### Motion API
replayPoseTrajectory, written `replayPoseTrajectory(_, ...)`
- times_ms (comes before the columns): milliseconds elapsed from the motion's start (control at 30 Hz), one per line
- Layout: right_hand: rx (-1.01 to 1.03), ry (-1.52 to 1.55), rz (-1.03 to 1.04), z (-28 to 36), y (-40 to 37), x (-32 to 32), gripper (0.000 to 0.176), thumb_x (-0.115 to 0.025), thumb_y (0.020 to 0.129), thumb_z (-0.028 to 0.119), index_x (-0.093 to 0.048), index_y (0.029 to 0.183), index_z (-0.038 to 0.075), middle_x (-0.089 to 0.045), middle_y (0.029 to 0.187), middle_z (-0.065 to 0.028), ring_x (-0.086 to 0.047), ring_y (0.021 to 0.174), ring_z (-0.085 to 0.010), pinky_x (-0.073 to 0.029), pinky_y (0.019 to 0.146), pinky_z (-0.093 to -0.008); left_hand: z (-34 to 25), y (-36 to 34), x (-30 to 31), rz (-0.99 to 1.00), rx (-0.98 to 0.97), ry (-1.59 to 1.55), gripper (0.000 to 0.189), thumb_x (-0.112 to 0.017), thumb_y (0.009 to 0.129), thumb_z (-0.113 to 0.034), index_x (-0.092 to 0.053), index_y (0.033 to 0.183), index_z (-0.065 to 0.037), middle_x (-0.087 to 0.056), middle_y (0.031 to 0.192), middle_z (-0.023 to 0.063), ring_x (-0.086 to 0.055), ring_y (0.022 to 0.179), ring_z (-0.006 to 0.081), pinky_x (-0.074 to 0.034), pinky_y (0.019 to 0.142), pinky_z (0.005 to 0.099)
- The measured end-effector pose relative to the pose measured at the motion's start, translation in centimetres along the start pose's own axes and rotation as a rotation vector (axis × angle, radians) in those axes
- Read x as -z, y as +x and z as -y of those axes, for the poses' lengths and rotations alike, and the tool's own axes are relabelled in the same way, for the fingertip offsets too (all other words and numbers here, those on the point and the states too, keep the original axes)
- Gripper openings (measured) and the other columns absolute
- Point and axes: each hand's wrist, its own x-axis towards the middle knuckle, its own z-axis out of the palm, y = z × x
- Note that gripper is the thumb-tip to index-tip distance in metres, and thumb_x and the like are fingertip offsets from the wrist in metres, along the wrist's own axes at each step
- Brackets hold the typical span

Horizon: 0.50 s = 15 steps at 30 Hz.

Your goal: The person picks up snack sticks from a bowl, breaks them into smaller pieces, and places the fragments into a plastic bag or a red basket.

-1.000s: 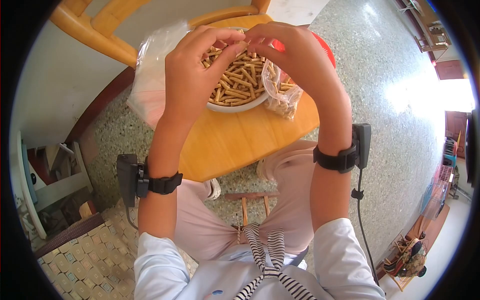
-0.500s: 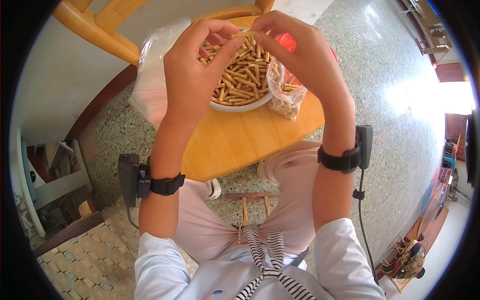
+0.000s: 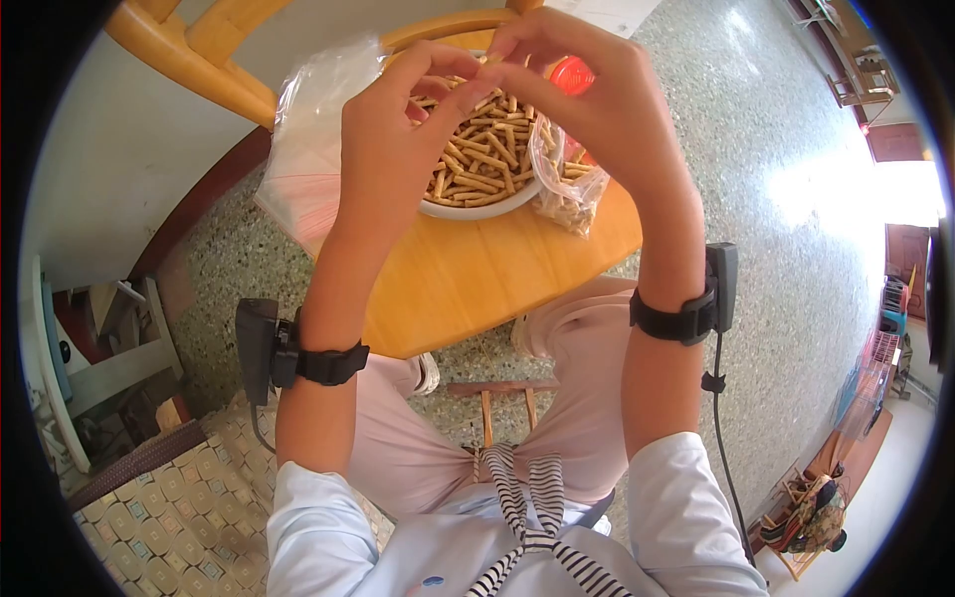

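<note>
Holds left hand and right hand close together above the bowl of sticks, presumably for catching bits, with either grip too obscured to tell.

In what appears to be a home, a household wooden chair stands beneath both hands on a speckled floor. To the left of the left hand, closer to the body, are a patterned covering and cluttered shelving; wooden furniture stands well right of the right hand.
</note>
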Motion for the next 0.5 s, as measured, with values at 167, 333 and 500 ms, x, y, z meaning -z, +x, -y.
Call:
replayPoseTrajectory(167,-0.307,0.086,0.178,-1.7,0.0,3.7,0.025,-0.060,0.100,0.022,-0.072,0.106,0.001,-0.072,0.093,-0.0090,-0.067,0.084,-0.0190,-0.053,0.080,-0.0317,-0.6,0.1,-0.2,-0.131,-0.099,-0.026,0.014,-0.077,0.088,-0.018,-0.072,0.097,-0.008,-0.073,0.095,-0.0034,-0.060,0.077,0.0072,-0.042,0.062,0.0234)
replayPoseTrajectory(333,-0.312,0.261,-0.118,-4.5,-0.3,4.5,0.023,-0.064,0.099,0.022,-0.072,0.105,0.001,-0.072,0.093,-0.0069,-0.067,0.087,-0.0151,-0.053,0.081,-0.0290,-0.9,-1.1,-1.5,0.083,-0.285,0.143,0.015,-0.075,0.088,-0.011,-0.076,0.103,-0.008,-0.072,0.099,-0.0001,-0.062,0.083,0.0093,-0.047,0.072,0.0247)
replayPoseTrajectory(500,-0.357,-0.163,0.218,-5.1,-1.4,2.1,0.033,-0.063,0.094,0.035,-0.074,0.114,0.011,-0.073,0.092,-0.0152,-0.070,0.075,-0.0268,-0.055,0.072,-0.0374,-0.9,-2.2,-3.3,0.185,-0.338,0.217,0.020,-0.073,0.087,-0.011,-0.075,0.106,-0.007,-0.073,0.104,0.0058,-0.065,0.093,0.0227,-0.050,0.084,0.0338)
